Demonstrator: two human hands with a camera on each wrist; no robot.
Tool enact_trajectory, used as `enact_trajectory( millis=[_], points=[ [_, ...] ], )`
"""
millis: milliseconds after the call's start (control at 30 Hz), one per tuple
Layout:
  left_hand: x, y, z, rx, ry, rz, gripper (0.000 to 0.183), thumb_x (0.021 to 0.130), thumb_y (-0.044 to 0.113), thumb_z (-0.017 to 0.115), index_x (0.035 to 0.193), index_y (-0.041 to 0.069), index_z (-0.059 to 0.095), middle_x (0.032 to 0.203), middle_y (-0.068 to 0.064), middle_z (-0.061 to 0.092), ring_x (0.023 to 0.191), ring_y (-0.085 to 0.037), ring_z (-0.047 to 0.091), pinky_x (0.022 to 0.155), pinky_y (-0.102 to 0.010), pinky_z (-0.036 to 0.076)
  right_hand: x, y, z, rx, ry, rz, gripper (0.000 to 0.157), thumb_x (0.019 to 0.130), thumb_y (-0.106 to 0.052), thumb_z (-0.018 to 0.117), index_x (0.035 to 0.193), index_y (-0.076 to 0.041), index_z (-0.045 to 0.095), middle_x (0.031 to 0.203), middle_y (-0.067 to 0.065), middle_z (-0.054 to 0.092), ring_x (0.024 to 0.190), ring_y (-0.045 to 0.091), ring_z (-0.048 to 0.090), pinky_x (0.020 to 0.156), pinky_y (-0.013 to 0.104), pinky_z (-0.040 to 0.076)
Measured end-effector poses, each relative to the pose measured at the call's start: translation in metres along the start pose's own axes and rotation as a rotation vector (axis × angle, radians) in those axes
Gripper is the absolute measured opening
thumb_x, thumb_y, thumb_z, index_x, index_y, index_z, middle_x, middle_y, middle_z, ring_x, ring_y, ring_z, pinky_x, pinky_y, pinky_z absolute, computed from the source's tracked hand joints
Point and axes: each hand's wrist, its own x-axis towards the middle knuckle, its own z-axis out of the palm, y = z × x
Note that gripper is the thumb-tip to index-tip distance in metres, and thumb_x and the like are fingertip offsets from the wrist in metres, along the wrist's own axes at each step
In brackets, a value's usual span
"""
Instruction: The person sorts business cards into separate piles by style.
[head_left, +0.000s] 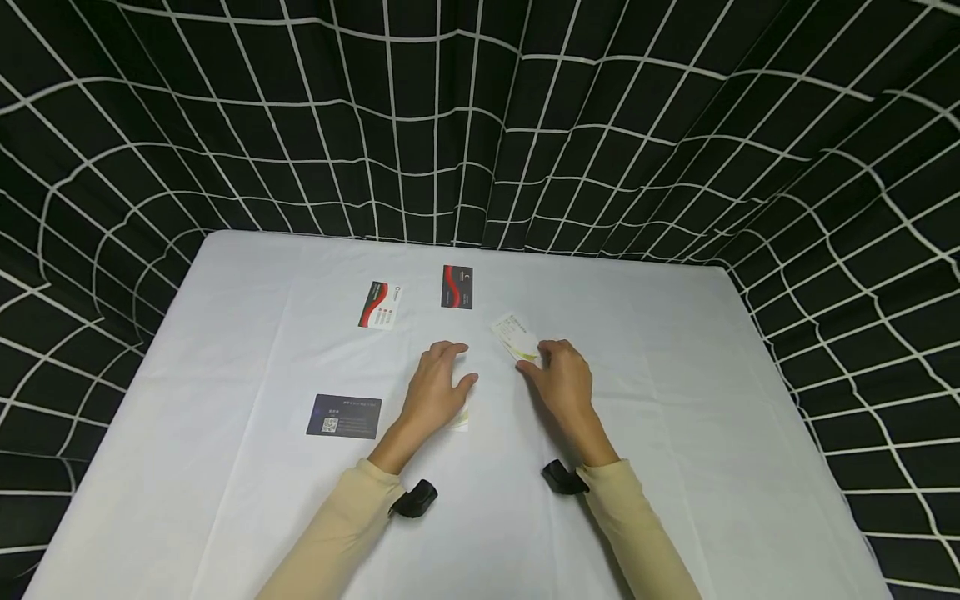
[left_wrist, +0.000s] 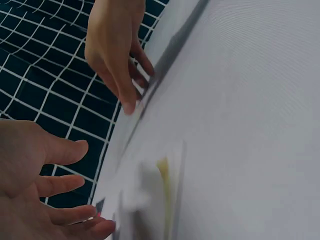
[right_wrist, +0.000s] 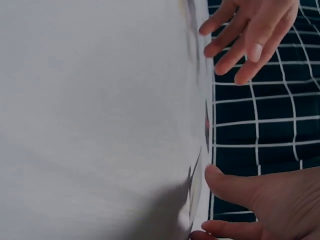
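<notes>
My right hand [head_left: 564,379] holds a white business card [head_left: 514,335] with a yellow-green stripe by its near edges, thumb on one side and fingers on the other. In the right wrist view this card [right_wrist: 196,187] shows nearly edge-on beside the thumb. Empty and with its fingers spread, my left hand [head_left: 435,387] hovers over a second white card [head_left: 462,419], hiding most of it in the head view. The left wrist view shows more of that card [left_wrist: 155,200], with its yellow band, below the left fingers.
A dark card with a QR code [head_left: 345,417] lies left of the left hand. Farther back are a black card with a red wave [head_left: 457,287] and a white, black and red card [head_left: 380,306]. A white cloth [head_left: 675,375] covers the table; a black gridded curtain [head_left: 450,108] surrounds it.
</notes>
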Motion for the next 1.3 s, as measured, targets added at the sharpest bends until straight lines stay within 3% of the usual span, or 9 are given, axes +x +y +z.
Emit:
enact_trajectory(
  millis=[67, 267, 500, 767, 933, 1033, 1167, 1300],
  points=[
    [0.003, 0.003, 0.001, -0.009, -0.022, 0.003, 0.049, 0.090, 0.015, 0.071, 0.132, -0.004, 0.055, 0.135, -0.024, 0.048, 0.125, -0.039, 0.046, 0.098, -0.053, 0.045, 0.006, -0.001, 0.002, -0.004, -0.041, 0.015, 0.057, 0.075, -0.024, 0.086, 0.115, 0.011, 0.065, 0.106, 0.025, 0.066, 0.097, 0.039, 0.063, 0.082, 0.048, 0.051],
    [0.009, 0.012, 0.003, -0.032, -0.081, 0.007, 0.055, 0.091, 0.017, 0.070, 0.137, -0.005, 0.049, 0.141, -0.026, 0.045, 0.131, -0.040, 0.043, 0.106, -0.051, 0.039, 0.023, -0.005, 0.002, -0.034, -0.157, 0.071, 0.065, 0.069, -0.019, 0.090, 0.119, 0.011, 0.063, 0.101, 0.023, 0.066, 0.090, 0.035, 0.060, 0.078, 0.046, 0.050],
    [0.015, 0.011, 0.011, -0.062, -0.133, -0.033, 0.058, 0.093, 0.018, 0.067, 0.141, -0.005, 0.044, 0.143, -0.025, 0.043, 0.133, -0.038, 0.041, 0.110, -0.047, 0.035, 0.043, -0.006, -0.006, -0.090, -0.316, 0.157, 0.071, 0.067, -0.026, 0.092, 0.122, 0.006, 0.062, 0.113, 0.026, 0.060, 0.106, 0.040, 0.054, 0.086, 0.049, 0.047],
    [0.045, 0.015, 0.022, -0.102, -0.221, -0.033, 0.077, 0.094, 0.019, 0.065, 0.151, -0.008, 0.020, 0.153, -0.029, 0.027, 0.145, -0.039, 0.021, 0.118, -0.047, 0.021, 0.043, -0.003, -0.006, 0.047, -0.361, 0.159, 0.063, 0.068, -0.013, 0.090, 0.118, 0.004, 0.056, 0.105, 0.020, 0.058, 0.090, 0.030, 0.053, 0.079, 0.041, 0.045],
    [0.052, 0.014, 0.025, -0.108, -0.208, -0.076, 0.081, 0.094, 0.020, 0.065, 0.153, -0.007, 0.015, 0.154, -0.028, 0.028, 0.144, -0.037, 0.026, 0.117, -0.045, 0.024, 0.038, 0.003, -0.002, 0.158, -0.366, 0.112, 0.062, 0.073, -0.007, 0.086, 0.124, 0.003, 0.052, 0.094, 0.017, 0.062, 0.077, 0.024, 0.055, 0.069, 0.034, 0.046],
    [0.052, 0.014, 0.024, -0.147, -0.165, -0.097, 0.077, 0.094, 0.018, 0.066, 0.152, -0.006, 0.021, 0.149, -0.029, 0.036, 0.139, -0.039, 0.035, 0.114, -0.047, 0.030, 0.035, 0.008, 0.000, 0.247, -0.339, 0.084, 0.056, 0.076, -0.001, 0.082, 0.123, 0.003, 0.052, 0.090, 0.015, 0.061, 0.071, 0.020, 0.054, 0.063, 0.029, 0.047],
    [0.053, 0.014, 0.020, -0.226, -0.094, -0.123, 0.066, 0.093, 0.014, 0.067, 0.147, -0.005, 0.034, 0.129, -0.024, 0.052, 0.119, -0.036, 0.053, 0.099, -0.045, 0.045, 0.032, 0.016, 0.003, 0.378, -0.297, 0.074, 0.044, 0.082, 0.001, 0.076, 0.119, 0.005, 0.055, 0.087, 0.014, 0.061, 0.066, 0.015, 0.057, 0.058, 0.023, 0.049],
    [0.053, 0.010, 0.016, -0.337, -0.067, -0.144, 0.052, 0.094, 0.011, 0.064, 0.141, -0.003, 0.044, 0.115, -0.018, 0.059, 0.104, -0.029, 0.061, 0.087, -0.039, 0.051, 0.028, 0.023, 0.002, 0.480, -0.265, 0.052, 0.035, 0.088, -0.004, 0.072, 0.118, 0.005, 0.057, 0.083, 0.013, 0.060, 0.066, 0.021, 0.063, 0.055, 0.022, 0.051]
  ],
)
